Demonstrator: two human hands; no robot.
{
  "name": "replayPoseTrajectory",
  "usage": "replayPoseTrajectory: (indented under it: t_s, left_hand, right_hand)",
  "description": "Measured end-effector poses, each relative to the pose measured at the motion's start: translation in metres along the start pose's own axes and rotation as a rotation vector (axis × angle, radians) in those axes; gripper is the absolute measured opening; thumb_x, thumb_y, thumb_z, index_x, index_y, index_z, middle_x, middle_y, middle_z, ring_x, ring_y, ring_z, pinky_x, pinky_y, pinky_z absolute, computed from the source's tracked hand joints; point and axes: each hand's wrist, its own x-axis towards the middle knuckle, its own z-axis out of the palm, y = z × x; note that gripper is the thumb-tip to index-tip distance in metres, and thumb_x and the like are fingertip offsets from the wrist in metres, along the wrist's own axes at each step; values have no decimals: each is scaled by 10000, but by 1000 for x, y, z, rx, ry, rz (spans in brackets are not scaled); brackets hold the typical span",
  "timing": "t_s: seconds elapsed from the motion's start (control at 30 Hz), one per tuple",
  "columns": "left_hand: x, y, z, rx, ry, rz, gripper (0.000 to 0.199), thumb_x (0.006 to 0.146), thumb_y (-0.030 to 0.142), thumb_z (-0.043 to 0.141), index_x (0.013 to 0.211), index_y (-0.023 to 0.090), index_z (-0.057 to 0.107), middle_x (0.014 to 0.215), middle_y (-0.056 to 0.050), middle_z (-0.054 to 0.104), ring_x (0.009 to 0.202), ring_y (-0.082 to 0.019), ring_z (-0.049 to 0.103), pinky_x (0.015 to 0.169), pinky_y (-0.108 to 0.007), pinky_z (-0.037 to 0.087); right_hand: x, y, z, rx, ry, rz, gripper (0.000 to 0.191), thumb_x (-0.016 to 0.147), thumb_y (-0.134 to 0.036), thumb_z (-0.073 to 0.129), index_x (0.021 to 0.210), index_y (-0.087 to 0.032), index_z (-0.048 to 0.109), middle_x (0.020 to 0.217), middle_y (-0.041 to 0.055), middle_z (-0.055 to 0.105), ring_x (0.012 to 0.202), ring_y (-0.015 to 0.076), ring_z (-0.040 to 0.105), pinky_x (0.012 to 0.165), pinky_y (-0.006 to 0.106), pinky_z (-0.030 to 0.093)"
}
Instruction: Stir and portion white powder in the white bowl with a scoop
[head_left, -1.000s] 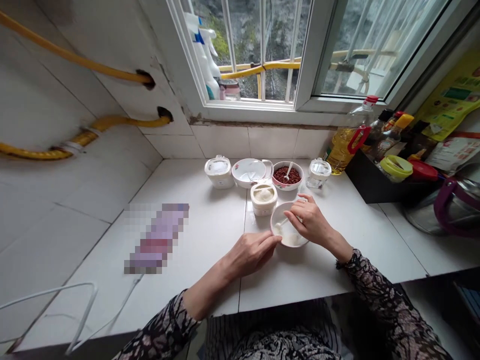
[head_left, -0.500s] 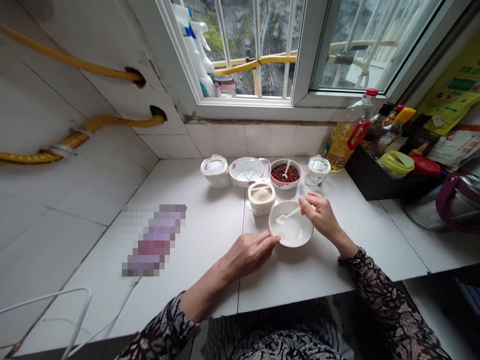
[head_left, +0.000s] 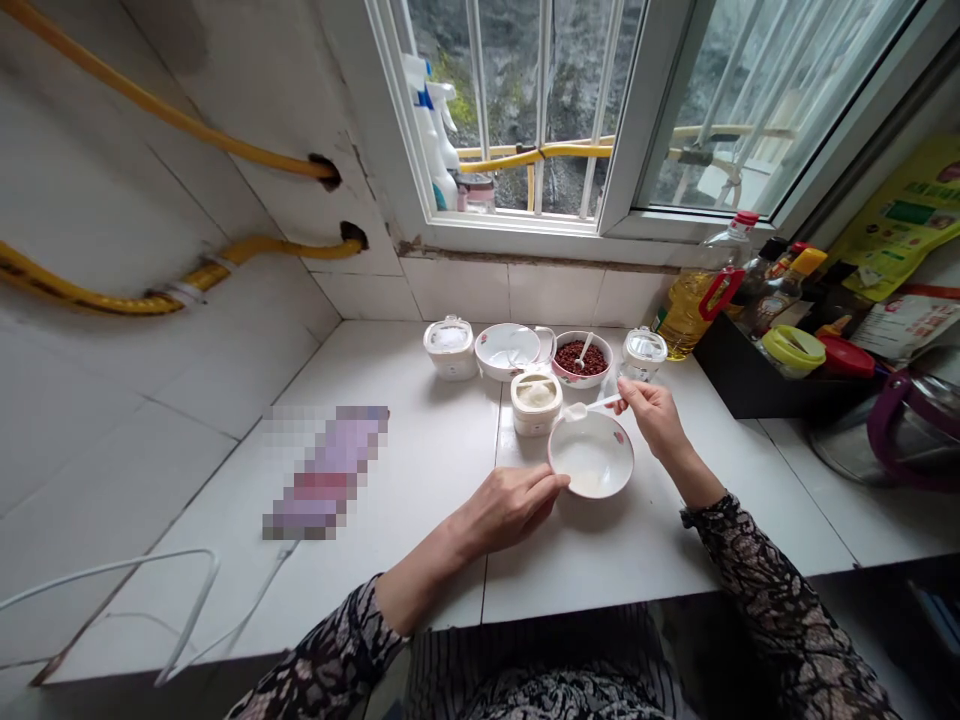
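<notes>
A white bowl (head_left: 592, 462) with a little white stuff in it sits on the tiled counter (head_left: 420, 470). My left hand (head_left: 510, 508) rests on the counter and its fingertips touch the bowl's left rim. My right hand (head_left: 654, 415) holds a small white spoon (head_left: 589, 408) by its handle, lifted over the bowl's far rim. Just behind stands an open white jar (head_left: 536, 402) of pale powder. Further back are a closed white jar (head_left: 451, 347), a white lid-like dish (head_left: 510, 350), a bowl of red beans (head_left: 581, 358) with a spoon in it, and a clear jar (head_left: 643, 353).
A bottle of oil (head_left: 694, 300) and a black tray (head_left: 750, 385) of sauce bottles stand at the right, with a pot (head_left: 892, 430) beyond. Yellow hoses (head_left: 172, 290) run along the left wall. A white wire rack (head_left: 112, 610) lies at the near left. Spray bottles (head_left: 435, 130) stand on the window sill.
My right hand has lifted the spoon out of the bowl and moved it back toward the jars. My left hand has stayed at the bowl's rim.
</notes>
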Motion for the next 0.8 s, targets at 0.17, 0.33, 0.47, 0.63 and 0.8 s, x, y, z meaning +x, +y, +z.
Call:
replayPoseTrajectory:
  t_s: [0.17, 0.33, 0.47, 0.63, 0.8]
  left_hand:
    - [1, 0, -1, 1, 7, 5, 213, 1020, 135, 316, 1043, 143, 528, 721, 0, 585, 539, -96, 514, 445, -205, 389]
    - [2, 0, 1, 15, 16, 5, 224, 1018, 133, 309, 1022, 144, 533, 716, -1, 579, 541, -100, 516, 441, -214, 385]
    - [2, 0, 1, 28, 3, 6, 228, 1012, 124, 308, 1012, 142, 536, 721, -3, 582, 542, -100, 519, 441, -219, 383]
    - [0, 1, 0, 47, -24, -1, 244, 1011, 121, 300, 1007, 141, 543, 719, -6, 584, 564, -102, 538, 455, -215, 398]
    - [1, 1, -2, 36, -19, 0, 231, 1014, 125, 309, 1015, 141, 539, 723, -6, 592, 567, -104, 546, 456, -216, 408]
  right_hand:
    - [16, -28, 12, -335, 179, -416, 485, 974, -469, 445, 571, -208, 510, 560, -9, 555, 585, 145, 520, 758, 346, 469]
    - [20, -32, 33, -739, 149, -840, 350, 994, -300, 445, 664, -214, 526, 668, -9, 640, 710, 159, 596, 1057, 444, 351]
    - [15, -31, 34, -796, 166, -923, 295, 981, -253, 484, 694, -216, 537, 713, -6, 675, 759, 162, 629, 1084, 448, 329]
    - [11, -31, 16, -598, 175, -763, 335, 987, -251, 463, 661, -211, 529, 642, -17, 639, 647, 146, 606, 994, 423, 421]
    - [0, -21, -2, -534, -69, -638, 388, 984, -260, 459, 601, -214, 495, 538, -28, 560, 549, 135, 537, 853, 351, 489]
